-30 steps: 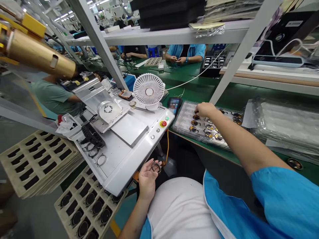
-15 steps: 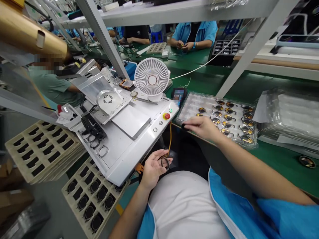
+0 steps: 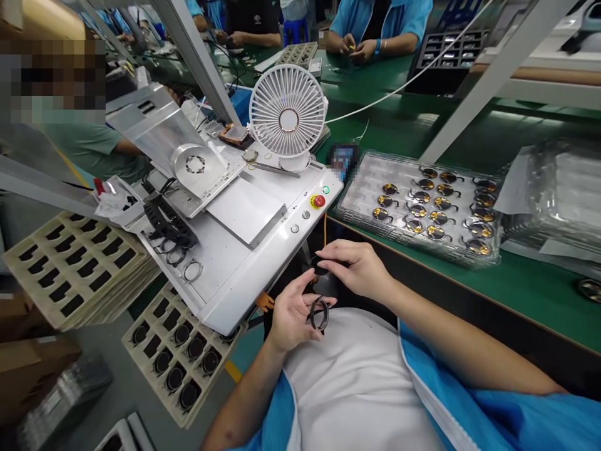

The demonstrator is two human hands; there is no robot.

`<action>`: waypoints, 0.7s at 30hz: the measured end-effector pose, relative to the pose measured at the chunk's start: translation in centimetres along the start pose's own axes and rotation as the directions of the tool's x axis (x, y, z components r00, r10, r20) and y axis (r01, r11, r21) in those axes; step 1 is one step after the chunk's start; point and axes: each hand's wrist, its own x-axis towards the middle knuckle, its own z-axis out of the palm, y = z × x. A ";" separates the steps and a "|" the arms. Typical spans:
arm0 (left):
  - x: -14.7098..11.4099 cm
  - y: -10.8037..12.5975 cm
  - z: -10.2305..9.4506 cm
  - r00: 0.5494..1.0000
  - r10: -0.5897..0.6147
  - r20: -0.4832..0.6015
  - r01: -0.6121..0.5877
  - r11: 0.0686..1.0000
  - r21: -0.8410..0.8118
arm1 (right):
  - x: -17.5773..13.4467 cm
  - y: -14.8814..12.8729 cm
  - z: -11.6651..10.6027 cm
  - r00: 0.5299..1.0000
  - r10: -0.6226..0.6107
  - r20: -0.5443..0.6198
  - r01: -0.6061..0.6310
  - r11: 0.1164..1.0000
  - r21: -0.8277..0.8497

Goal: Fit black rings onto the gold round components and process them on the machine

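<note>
My left hand (image 3: 290, 314) holds a dark watch-case ring (image 3: 326, 317) upright between its lower fingers and thumb, in front of my shirt. Just above it, my right hand (image 3: 360, 269) pinches a small dark round disc (image 3: 320, 267) between thumb and fingertips. A left fingertip is close to the disc's edge; whether it touches, I cannot tell. To the right lies a clear plastic tray (image 3: 359, 203) with several round black-and-gold parts (image 3: 436, 232) that have curled tails.
A white machine (image 3: 235, 282) with a red stop button (image 3: 318, 201) stands to the left, bearing a white fan (image 3: 288, 119) and loose rings (image 3: 192, 270). Beige trays (image 3: 136, 351) sit lower left. Stacked clear trays (image 3: 558, 194) are at right. Co-workers sit across the green bench (image 3: 394, 134).
My right hand has come from the clear tray's near edge leftward to my left hand, bringing the dark disc. My left hand has turned the ring more upright. The view has shifted slightly.
</note>
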 end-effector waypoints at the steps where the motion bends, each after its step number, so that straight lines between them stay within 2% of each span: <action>1: 0.0 -0.1 0.0 1.000 0.019 -0.017 -0.019 1.000 -0.017 | 0.0 0.0 0.1 0.999 -0.038 0.008 0.038 0.999 0.004; 3: 0.0 -0.1 -0.1 0.999 0.014 -0.031 -0.015 0.999 -0.048 | 0.0 -0.1 0.3 0.992 -0.111 0.058 0.110 0.994 0.015; 7: 0.2 0.9 -0.9 0.996 -0.086 -0.021 0.084 0.993 -0.079 | 0.1 -0.2 0.3 0.949 -0.215 0.229 0.225 0.974 -0.019; 9: 0.3 1.4 -1.2 0.993 -0.112 -0.047 0.108 0.990 -0.096 | 0.6 -0.1 0.4 0.923 -0.226 0.313 0.261 0.963 -0.073; 11: 0.5 1.8 -1.5 0.987 -0.115 -0.110 0.102 0.988 -0.120 | 1.7 0.0 0.6 0.927 -0.202 0.316 0.246 0.963 -0.106; 13: 0.7 2.0 -1.6 0.977 -0.099 -0.188 0.073 0.988 -0.139 | 3.7 0.2 1.2 0.971 -0.099 0.218 0.121 0.988 -0.092; 15: 0.8 2.1 -1.6 0.969 -0.078 -0.235 0.045 0.989 -0.142 | 6.7 0.5 1.9 0.992 0.088 0.095 -0.086 0.996 -0.023; 18: 0.6 2.3 -1.6 0.966 -0.062 -0.252 0.033 0.992 -0.118 | 11.5 1.0 3.2 0.943 0.333 0.003 -0.333 0.941 0.051; 21: -0.1 2.4 -1.6 0.963 -0.012 -0.270 -0.006 0.998 -0.066 | 14.9 1.5 4.2 0.899 0.437 -0.008 -0.437 0.899 -0.023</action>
